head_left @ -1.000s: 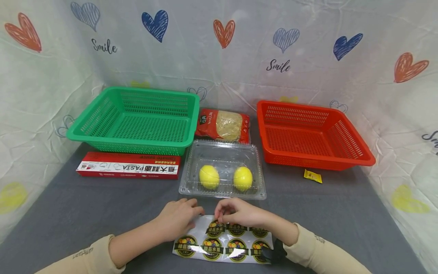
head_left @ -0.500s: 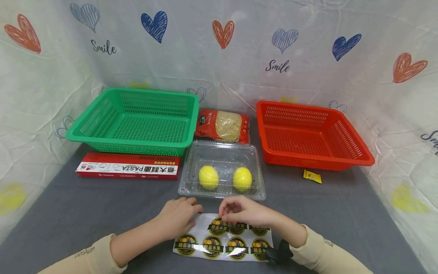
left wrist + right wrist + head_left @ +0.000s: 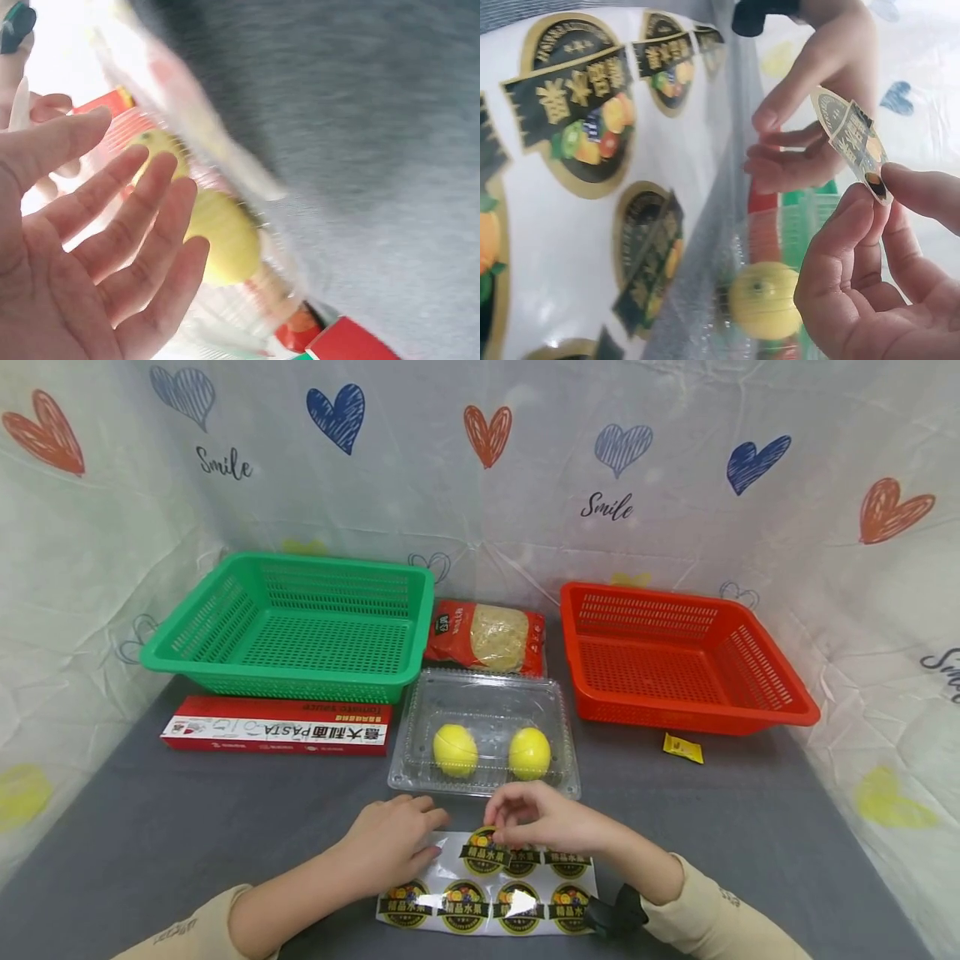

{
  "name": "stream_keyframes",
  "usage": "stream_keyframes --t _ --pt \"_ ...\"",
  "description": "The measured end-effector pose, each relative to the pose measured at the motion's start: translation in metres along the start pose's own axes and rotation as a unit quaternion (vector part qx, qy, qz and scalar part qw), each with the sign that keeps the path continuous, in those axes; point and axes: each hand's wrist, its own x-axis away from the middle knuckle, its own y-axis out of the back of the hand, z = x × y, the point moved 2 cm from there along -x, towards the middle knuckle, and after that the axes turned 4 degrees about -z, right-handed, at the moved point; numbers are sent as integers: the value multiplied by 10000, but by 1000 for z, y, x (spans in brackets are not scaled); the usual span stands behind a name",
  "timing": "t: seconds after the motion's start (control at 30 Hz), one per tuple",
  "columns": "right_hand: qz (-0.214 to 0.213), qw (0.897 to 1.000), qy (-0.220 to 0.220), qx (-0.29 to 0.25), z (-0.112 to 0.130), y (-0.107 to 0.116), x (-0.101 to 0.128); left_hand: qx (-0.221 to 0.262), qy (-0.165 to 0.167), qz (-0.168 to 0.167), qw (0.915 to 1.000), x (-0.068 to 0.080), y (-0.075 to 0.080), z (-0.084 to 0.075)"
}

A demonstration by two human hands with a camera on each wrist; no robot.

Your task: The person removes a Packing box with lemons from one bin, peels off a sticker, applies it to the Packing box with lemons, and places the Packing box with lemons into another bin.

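This looks like a small screened-off booth for tabletop work: a grey surface (image 3: 225, 802), closed in at the back and on both sides by pale, creased cloth (image 3: 487, 510) printed with hearts (image 3: 487, 437) and the word "Smile" (image 3: 607, 507). A green basket (image 3: 300, 686), a red basket (image 3: 675, 716) and some packaged groceries (image 3: 498, 639) stand before it. The cloth hides whatever lies beyond, so home, shop or workshop cannot be told.

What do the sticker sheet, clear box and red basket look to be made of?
Sticker sheet: glossy, probably coated paper or film; bright glare on it.
Clear box: thin, shiny see-through plastic, likely; yellow fruit shows through, edges ridged.
Red basket: probably moulded plastic, smooth, slightly shiny; even colour, regular slots.
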Motion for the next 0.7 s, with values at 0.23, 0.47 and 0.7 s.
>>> stream_keyframes --t 0.23,0.47,0.7 --pt "-85 9999 62 -88 7 5 1 978 30 -438 9942 -2 14 -8" --pt "-572 9982 198 -37 10 9 0 2182 267 -1078 9696 -7 27 -13" --pt "-1216 9921 281 -102 14 14 -1 2890 405 -1513 9444 -13 31 -14"
